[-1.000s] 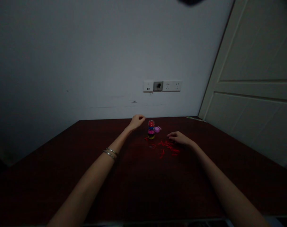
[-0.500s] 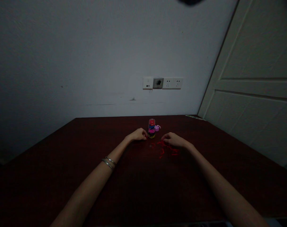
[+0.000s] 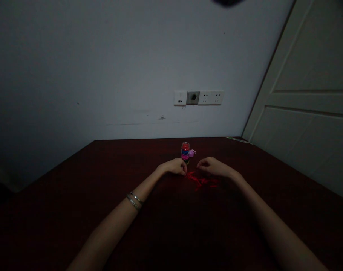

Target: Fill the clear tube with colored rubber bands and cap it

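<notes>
A small clear jar (image 3: 185, 150) stands upright on the dark red table, with red, blue and pink contents showing in layers. Its lower left is partly covered by my left hand (image 3: 175, 166), whose fingers are pinched together at the left end of a scatter of thin red strips (image 3: 201, 181). Whether a strip is between those fingertips is too dark to tell. My right hand (image 3: 213, 166) hovers low over the strips' far side, thumb and forefinger curled into a pinch. Anything in that pinch is too small to make out. A pink-purple lid-like piece (image 3: 192, 153) sits right of the jar.
The dark red tabletop (image 3: 143, 150) meets a pale wall (image 3: 132, 75) at the back. Sockets and a switch plate (image 3: 199, 98) are set in that wall. A panelled white door (image 3: 307, 86) closes off the right side. A flat pale strip (image 3: 239, 140) lies at the back right edge.
My left hand has moved from beside the jar toward me and right, to the red strips. My right hand has lifted slightly off them. The whole view has shifted a little.
</notes>
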`<state>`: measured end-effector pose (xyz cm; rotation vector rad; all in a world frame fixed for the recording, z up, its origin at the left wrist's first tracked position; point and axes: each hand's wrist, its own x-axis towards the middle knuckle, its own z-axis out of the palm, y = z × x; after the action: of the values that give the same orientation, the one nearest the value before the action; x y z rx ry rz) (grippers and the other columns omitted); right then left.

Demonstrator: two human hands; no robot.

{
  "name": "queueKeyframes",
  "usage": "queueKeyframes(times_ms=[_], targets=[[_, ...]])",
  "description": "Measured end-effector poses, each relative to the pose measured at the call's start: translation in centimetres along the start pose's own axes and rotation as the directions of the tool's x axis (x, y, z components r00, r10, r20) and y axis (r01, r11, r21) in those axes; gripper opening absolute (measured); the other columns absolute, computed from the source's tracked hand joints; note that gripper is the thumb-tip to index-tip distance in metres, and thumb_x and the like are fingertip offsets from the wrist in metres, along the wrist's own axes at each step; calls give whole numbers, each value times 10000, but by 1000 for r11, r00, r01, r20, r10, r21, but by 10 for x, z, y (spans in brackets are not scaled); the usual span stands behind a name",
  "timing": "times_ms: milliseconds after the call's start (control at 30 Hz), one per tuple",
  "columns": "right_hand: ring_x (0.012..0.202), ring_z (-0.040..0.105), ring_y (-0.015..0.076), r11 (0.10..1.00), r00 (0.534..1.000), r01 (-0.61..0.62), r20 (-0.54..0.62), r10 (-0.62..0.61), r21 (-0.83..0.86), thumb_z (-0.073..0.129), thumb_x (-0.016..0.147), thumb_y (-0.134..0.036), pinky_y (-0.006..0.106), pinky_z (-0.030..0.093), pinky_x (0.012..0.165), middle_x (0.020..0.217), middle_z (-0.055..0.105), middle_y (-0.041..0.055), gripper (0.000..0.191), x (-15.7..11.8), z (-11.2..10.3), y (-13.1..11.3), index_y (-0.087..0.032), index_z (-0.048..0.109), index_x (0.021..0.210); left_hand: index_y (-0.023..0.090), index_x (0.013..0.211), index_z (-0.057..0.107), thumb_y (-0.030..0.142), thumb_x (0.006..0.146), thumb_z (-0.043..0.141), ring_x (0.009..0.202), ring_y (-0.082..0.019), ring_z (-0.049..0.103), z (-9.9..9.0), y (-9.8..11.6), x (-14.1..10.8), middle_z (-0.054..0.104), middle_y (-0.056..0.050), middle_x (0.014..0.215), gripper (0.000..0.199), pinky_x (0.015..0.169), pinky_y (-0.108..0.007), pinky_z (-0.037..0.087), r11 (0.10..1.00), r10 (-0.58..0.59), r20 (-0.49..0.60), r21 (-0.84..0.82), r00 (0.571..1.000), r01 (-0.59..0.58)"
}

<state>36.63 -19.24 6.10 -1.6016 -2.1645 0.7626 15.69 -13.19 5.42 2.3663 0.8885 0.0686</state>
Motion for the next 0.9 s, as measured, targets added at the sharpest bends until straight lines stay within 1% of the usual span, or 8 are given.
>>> queueKeyframes(times_ms=[67,133,233,400,500,600,767,900], targets=[[605,582,147,981,980,-194,43,193,5,514,708,-195,257,478,511,786,644,81,189,-4,-11,11,-133,629,845,139,826,684,160,629,625,591,-87,517,5,5,2,621,0,673,206,552,-182,365,1000,18,9,-2,1000,-18],[572,582,148,931,925,-364,122,360,17,550,689,-195,263,486,477,745,632,80,126,-8,-17,20,-140,611,785,134,833,678,168,647,616,588,-89,522,8,8,4,618,-3,670,199,554,-187,371,999,35,28,-35,999,-34],[543,585,145,879,865,-474,214,455,48,576,664,-174,261,497,465,662,611,66,81,-10,-17,26,-145,590,739,122,893,659,176,681,591,569,-84,521,9,9,5,608,-2,660,229,547,-188,373,994,31,57,-111,998,-24],[555,596,133,921,898,-368,305,316,129,545,670,-163,238,509,520,571,587,30,38,-7,-3,14,-141,567,691,113,994,624,283,667,655,576,-86,513,9,12,5,607,-7,705,370,539,-193,359,994,28,59,-104,998,-22],[572,596,118,952,940,-226,303,158,206,524,675,-168,235,505,564,610,601,19,79,-3,5,8,-135,584,715,114,959,637,352,621,703,598,-95,502,11,19,3,599,-8,727,419,537,-197,349,996,84,44,-2,995,-84],[568,586,103,957,956,-130,287,52,261,517,674,-170,228,495,577,634,604,13,129,0,10,9,-125,606,756,125,900,646,312,612,715,572,-91,478,15,27,1,576,4,690,350,517,-198,329,987,108,28,112,994,-111],[584,596,108,950,969,-95,247,20,296,530,683,-193,248,504,593,707,627,38,163,4,12,10,-107,618,789,131,810,648,169,659,638,547,-86,469,19,34,0,567,7,645,156,515,-199,326,980,100,9,172,995,-100],[593,600,104,946,980,-99,197,38,310,523,707,-206,242,508,593,749,639,51,182,4,10,10,-104,622,822,133,761,644,105,652,583,544,-87,475,20,31,2,567,8,625,128,513,-197,330,980,106,6,170,994,-106]])
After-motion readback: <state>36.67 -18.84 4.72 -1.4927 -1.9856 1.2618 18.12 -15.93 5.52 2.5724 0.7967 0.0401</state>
